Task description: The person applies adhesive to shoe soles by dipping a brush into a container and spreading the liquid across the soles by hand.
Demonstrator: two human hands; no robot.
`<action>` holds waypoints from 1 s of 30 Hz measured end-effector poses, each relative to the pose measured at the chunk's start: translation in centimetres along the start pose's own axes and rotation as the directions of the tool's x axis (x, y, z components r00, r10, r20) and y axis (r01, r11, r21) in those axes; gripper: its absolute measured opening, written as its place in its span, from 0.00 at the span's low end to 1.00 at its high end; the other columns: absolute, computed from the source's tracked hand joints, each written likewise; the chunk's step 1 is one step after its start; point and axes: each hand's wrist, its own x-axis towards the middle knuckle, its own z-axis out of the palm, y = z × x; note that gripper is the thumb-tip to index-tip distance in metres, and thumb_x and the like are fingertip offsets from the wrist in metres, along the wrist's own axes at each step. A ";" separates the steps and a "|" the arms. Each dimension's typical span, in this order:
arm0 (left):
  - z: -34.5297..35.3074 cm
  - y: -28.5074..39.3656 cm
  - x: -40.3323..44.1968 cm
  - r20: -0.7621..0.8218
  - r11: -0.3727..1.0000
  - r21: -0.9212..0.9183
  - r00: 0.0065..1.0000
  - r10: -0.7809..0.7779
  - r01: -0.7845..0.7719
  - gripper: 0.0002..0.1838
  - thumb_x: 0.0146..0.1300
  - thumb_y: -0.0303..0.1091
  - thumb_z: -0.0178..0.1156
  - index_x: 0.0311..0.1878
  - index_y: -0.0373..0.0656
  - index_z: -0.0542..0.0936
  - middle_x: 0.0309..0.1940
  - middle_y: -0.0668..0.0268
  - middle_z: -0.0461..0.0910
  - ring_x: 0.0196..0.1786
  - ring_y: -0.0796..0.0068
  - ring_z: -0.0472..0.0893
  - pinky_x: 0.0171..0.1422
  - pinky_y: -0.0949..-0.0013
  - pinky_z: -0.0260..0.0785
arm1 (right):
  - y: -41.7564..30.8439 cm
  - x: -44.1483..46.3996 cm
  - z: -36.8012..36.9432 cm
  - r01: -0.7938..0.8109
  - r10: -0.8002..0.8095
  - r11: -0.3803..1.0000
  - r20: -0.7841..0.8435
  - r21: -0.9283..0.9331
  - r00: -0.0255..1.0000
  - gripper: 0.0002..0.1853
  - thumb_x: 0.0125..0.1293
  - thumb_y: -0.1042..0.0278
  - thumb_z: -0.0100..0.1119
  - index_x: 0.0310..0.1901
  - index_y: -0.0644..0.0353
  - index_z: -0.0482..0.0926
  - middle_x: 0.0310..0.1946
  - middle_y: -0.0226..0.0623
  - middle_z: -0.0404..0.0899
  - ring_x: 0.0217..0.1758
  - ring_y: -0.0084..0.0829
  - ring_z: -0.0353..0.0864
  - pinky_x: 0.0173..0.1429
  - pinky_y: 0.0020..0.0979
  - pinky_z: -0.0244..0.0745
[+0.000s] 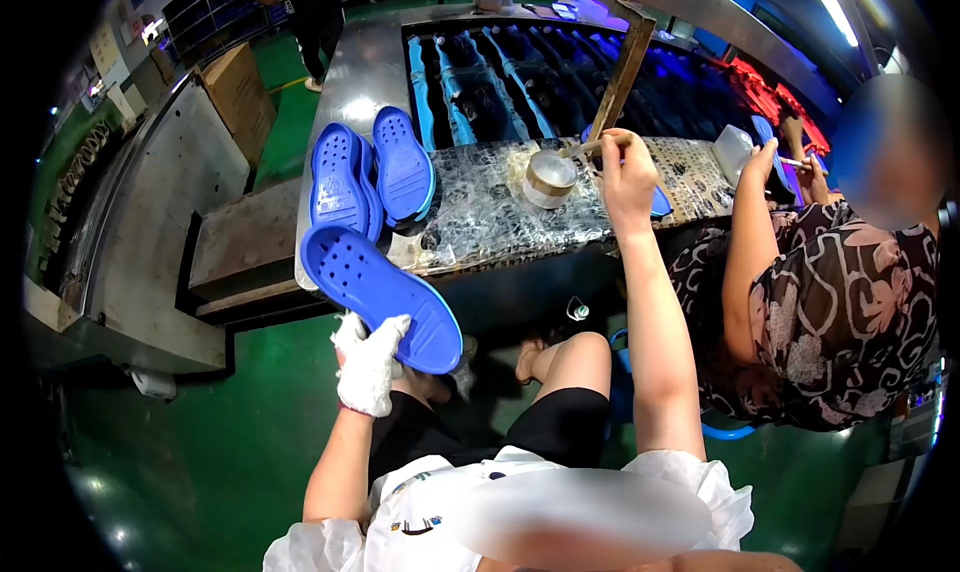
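My left hand [366, 370], in a white glove, grips the edge of a blue shoe sole [385, 297] with rows of small holes, tilted in front of the bench. My bare right hand [628, 177] is closed around a thin brush-like stick [592, 146], its far end at the mouth of a small round pot [550, 184]. That end is too hidden to make out. Beyond my left hand, several more blue soles [338, 177] lie at the bench corner, partly overlapping. Part of another blue piece [660, 202] shows behind my right wrist.
The plastic-covered bench edge [465, 217] fronts a dark conveyor bed [500, 82] with light-blue strips. A metal post [622, 72] rises behind my right hand. At right, a co-worker [820, 302] sits close, holding a blue sole and a stick near a whitish container [734, 150].
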 end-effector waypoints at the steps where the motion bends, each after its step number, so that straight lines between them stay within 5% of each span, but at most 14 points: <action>1: 0.2 0.6 0.4 0.011 1.000 -0.003 1.000 0.000 0.000 0.10 0.56 0.26 0.60 0.43 0.41 0.76 0.28 0.69 0.79 0.17 0.85 0.71 0.14 0.80 0.55 | 0.0 -0.3 -0.3 0.027 -0.027 0.998 -0.011 -0.050 1.000 0.07 0.63 0.70 0.57 0.36 0.64 0.75 0.28 0.43 0.78 0.30 0.41 0.78 0.35 0.34 0.72; 4: 1.1 2.5 1.1 -0.006 0.997 0.024 0.997 0.080 -0.080 0.10 0.56 0.28 0.62 0.42 0.43 0.77 0.27 0.72 0.78 0.20 0.88 0.70 0.17 0.81 0.57 | 0.5 -2.1 -0.9 -0.089 0.091 0.996 0.063 -0.033 0.994 0.07 0.64 0.69 0.56 0.38 0.64 0.76 0.26 0.42 0.79 0.28 0.40 0.79 0.33 0.33 0.73; 6: 1.9 3.7 1.1 -0.047 0.994 0.039 0.993 0.104 -0.103 0.10 0.55 0.29 0.64 0.41 0.43 0.77 0.27 0.73 0.77 0.20 0.88 0.69 0.18 0.80 0.57 | -1.4 -3.3 -2.4 -0.302 0.302 0.939 0.029 0.165 0.953 0.08 0.67 0.69 0.54 0.43 0.65 0.76 0.31 0.34 0.80 0.33 0.19 0.80 0.35 0.20 0.75; 8: 1.4 2.2 2.1 -0.016 0.969 0.095 0.973 0.229 -0.226 0.11 0.53 0.27 0.66 0.39 0.37 0.78 0.30 0.67 0.80 0.26 0.84 0.73 0.29 0.77 0.67 | -3.6 -5.5 -3.8 -0.227 0.265 0.928 -0.096 0.295 0.960 0.07 0.67 0.71 0.53 0.43 0.64 0.75 0.30 0.31 0.77 0.30 0.18 0.77 0.32 0.19 0.72; 9: 2.0 3.8 1.1 -0.029 0.984 0.107 0.988 0.149 -0.145 0.09 0.53 0.27 0.67 0.36 0.36 0.78 0.28 0.67 0.80 0.26 0.84 0.73 0.30 0.77 0.67 | -4.3 -7.2 -4.7 -0.225 0.282 0.905 -0.111 0.362 0.953 0.06 0.67 0.72 0.53 0.42 0.64 0.74 0.30 0.32 0.76 0.28 0.18 0.74 0.30 0.18 0.70; 12: 2.9 3.4 1.2 0.000 0.946 0.033 0.947 0.322 -0.322 0.10 0.51 0.22 0.66 0.38 0.33 0.79 0.29 0.65 0.81 0.28 0.83 0.75 0.31 0.77 0.69 | -9.5 -10.9 -6.9 -0.299 0.398 0.828 -0.122 0.475 0.909 0.03 0.67 0.76 0.51 0.40 0.65 0.72 0.30 0.33 0.72 0.24 0.16 0.67 0.26 0.17 0.63; 14: 3.4 3.6 1.1 0.016 0.948 0.029 0.948 0.318 -0.318 0.11 0.51 0.22 0.65 0.39 0.32 0.79 0.29 0.64 0.81 0.28 0.82 0.75 0.31 0.77 0.69 | -10.9 -13.9 -8.4 -0.288 0.326 0.854 -0.014 0.434 0.945 0.05 0.63 0.77 0.54 0.40 0.66 0.72 0.33 0.35 0.75 0.26 0.20 0.70 0.29 0.20 0.66; 17: 3.6 3.7 0.3 0.050 0.941 0.049 0.942 0.332 -0.334 0.10 0.52 0.22 0.65 0.39 0.32 0.78 0.28 0.64 0.80 0.27 0.83 0.74 0.30 0.77 0.68 | -12.6 -15.9 -9.0 0.031 -0.046 0.899 0.026 0.437 0.999 0.06 0.61 0.75 0.56 0.38 0.66 0.72 0.30 0.38 0.76 0.24 0.27 0.71 0.29 0.27 0.66; 24: 3.3 2.9 -1.5 0.099 0.927 0.041 0.925 0.367 -0.373 0.09 0.53 0.22 0.64 0.38 0.33 0.77 0.31 0.62 0.81 0.30 0.82 0.77 0.33 0.76 0.71 | -15.3 -17.4 -7.5 0.070 -0.128 0.925 0.133 0.373 0.983 0.08 0.55 0.79 0.61 0.35 0.61 0.73 0.21 0.33 0.74 0.18 0.28 0.70 0.24 0.26 0.62; 26: 3.0 2.1 -1.2 0.108 0.853 0.116 0.861 0.498 -0.508 0.10 0.54 0.22 0.64 0.39 0.32 0.77 0.32 0.62 0.81 0.31 0.81 0.77 0.34 0.76 0.71 | -15.5 -17.5 -7.2 0.109 -0.169 0.935 0.156 0.337 0.973 0.08 0.54 0.78 0.61 0.35 0.61 0.73 0.20 0.32 0.74 0.17 0.28 0.69 0.23 0.26 0.62; 30: 3.0 2.5 -0.9 0.093 0.891 0.093 0.895 0.436 -0.444 0.12 0.53 0.23 0.65 0.41 0.31 0.77 0.32 0.62 0.81 0.31 0.81 0.77 0.35 0.76 0.72 | -14.6 -17.1 -8.2 0.140 -0.199 0.952 0.202 0.271 0.959 0.08 0.54 0.77 0.62 0.34 0.60 0.72 0.20 0.31 0.73 0.16 0.29 0.69 0.22 0.27 0.62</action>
